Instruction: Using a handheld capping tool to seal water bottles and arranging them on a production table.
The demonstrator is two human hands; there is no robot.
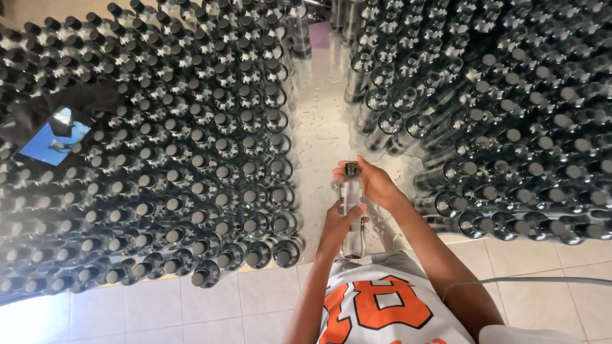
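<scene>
Left hand (340,223): you grip the clear bottle (350,210) body.
Right hand (376,185): your fingers pinch its cap (350,169).
Progress: capped bottles (191,165) left of your hands; uncapped bottles (395,121) remain right.

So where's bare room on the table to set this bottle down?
Only the wet metal strip between the capped bottles on the left and the mixed block on the right is free. Both hands hold the clear bottle above its near end. Both blocks are tightly packed.
</scene>
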